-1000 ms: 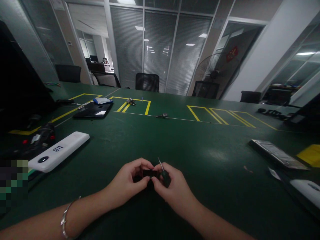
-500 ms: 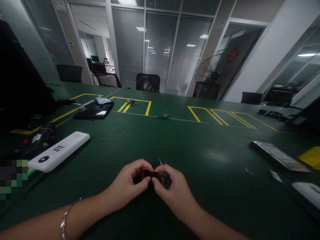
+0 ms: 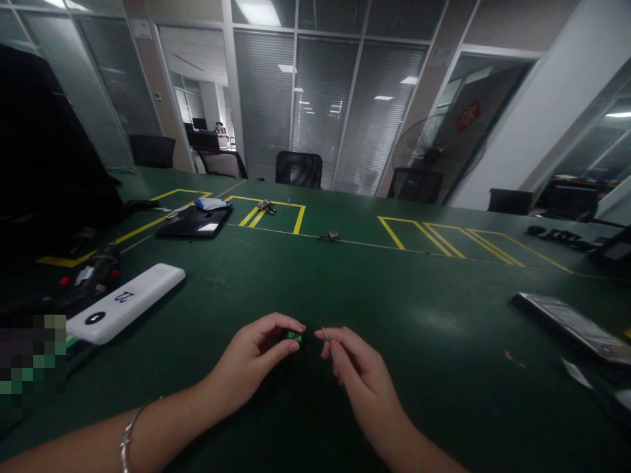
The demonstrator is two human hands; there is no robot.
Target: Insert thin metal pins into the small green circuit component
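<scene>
My left hand point(image 3: 261, 345) is closed on a small dark object with a green circuit board point(image 3: 294, 337) in it, gripped between thumb and fingertips just above the table. Small light marks show on the board, but I cannot read them. To its right, my right hand point(image 3: 359, 364) pinches a screwdriver point(image 3: 324, 331) between thumb and forefinger. Only the thin metal shaft is visible; the fingers hide its handle. A small gap lies between the shaft and the board.
The green table point(image 3: 276, 276) has yellow tape outlines point(image 3: 299, 220). A white power bank point(image 3: 128, 302) marked 22 lies at left, a black flat case point(image 3: 194, 221) behind it. Farther off are small metal parts point(image 3: 267, 207) and a dark piece point(image 3: 332, 235). A flat device point(image 3: 572, 325) rests at right.
My right hand has let go of the dark object and drawn slightly right, turning the screwdriver in its fingers. The object's green board now shows in my left hand. The view has shifted slightly.
</scene>
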